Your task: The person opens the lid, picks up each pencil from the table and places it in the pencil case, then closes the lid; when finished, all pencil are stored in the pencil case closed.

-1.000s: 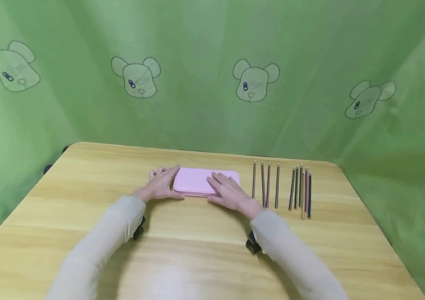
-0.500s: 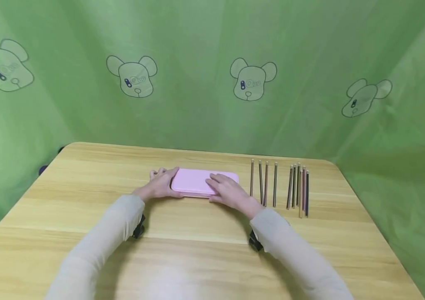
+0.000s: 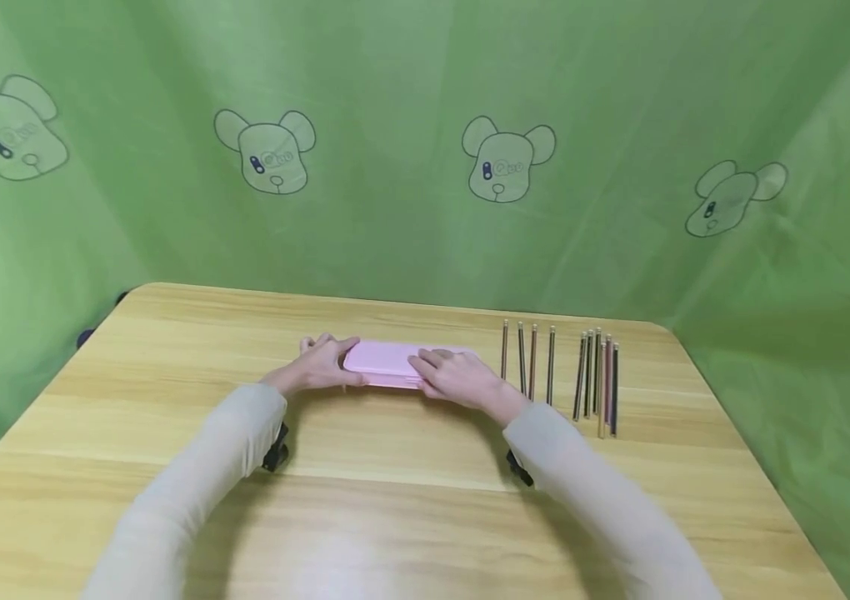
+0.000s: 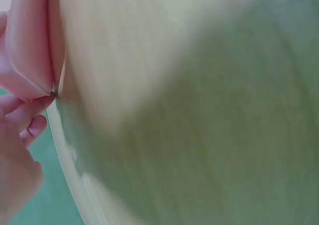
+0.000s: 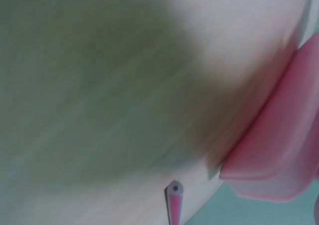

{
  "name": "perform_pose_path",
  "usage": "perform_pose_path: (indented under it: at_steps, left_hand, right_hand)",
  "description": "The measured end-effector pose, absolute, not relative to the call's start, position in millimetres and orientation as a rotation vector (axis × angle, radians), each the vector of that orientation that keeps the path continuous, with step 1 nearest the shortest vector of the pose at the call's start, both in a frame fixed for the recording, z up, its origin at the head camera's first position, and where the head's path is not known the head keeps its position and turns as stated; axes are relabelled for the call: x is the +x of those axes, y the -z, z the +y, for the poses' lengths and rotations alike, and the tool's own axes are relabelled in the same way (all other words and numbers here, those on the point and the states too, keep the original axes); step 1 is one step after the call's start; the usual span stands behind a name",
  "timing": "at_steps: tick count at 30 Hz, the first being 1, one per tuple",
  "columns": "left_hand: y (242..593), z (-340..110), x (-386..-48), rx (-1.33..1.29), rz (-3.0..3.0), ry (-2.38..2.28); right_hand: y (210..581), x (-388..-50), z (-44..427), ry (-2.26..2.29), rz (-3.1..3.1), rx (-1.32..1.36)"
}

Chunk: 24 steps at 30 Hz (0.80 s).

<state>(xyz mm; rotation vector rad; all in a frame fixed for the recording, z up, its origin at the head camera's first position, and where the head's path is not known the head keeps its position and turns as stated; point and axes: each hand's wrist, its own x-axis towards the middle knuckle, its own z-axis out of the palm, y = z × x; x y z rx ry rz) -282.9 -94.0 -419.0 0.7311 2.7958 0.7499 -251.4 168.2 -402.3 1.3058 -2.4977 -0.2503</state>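
Note:
A closed pink pencil case [image 3: 380,358] lies at the middle back of the table, its long side toward me. My left hand [image 3: 320,364] holds its left end, thumb at the near edge and index finger at the far corner. Across the right end, my right hand [image 3: 462,379] grips with fingers bent over the lid and thumb at the front. The left wrist view has the case's corner [image 4: 30,46] above the left hand's fingers [image 4: 37,105]. In the right wrist view the case's other end [image 5: 279,140] shows; most of that hand is out of frame.
Several pencils [image 3: 534,354] lie spaced out right of the case, partly behind the right hand and sleeve. Farther right is a tighter group of pencils [image 3: 587,375]. A green curtain [image 3: 395,233] hangs beyond the wooden table [image 3: 387,525].
The right fingers have bent more over the lid. More of the case's front side shows and its top looks narrower, as if it has tipped slightly. The pencils have not moved.

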Motion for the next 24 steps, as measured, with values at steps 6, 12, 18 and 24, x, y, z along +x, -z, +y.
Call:
perform_pose_path:
  at_steps: [6, 12, 18, 24]
  left_hand:
    - [416.9, -95.4, -283.5, 0.728, 2.764, -0.781]
    - [421.5, -95.0, -280.7, 0.779, 2.795, -0.728]
    - [429.4, -95.5, -273.8, 0.795, 2.781, -0.782]
    - [429.7, -101.6, -269.8, 0.798, 2.787, -0.871]
  right_hand:
    - [403.5, -256.4, 168.7, 0.286, -2.399, 1.351]
    - [399.4, -252.7, 175.3, 0.145, -2.602, 1.321]
    - [394.3, -245.6, 186.4, -0.110, -2.622, 1.164]
    - [389.0, -254.0, 208.5, -0.458, -2.539, 0.706]
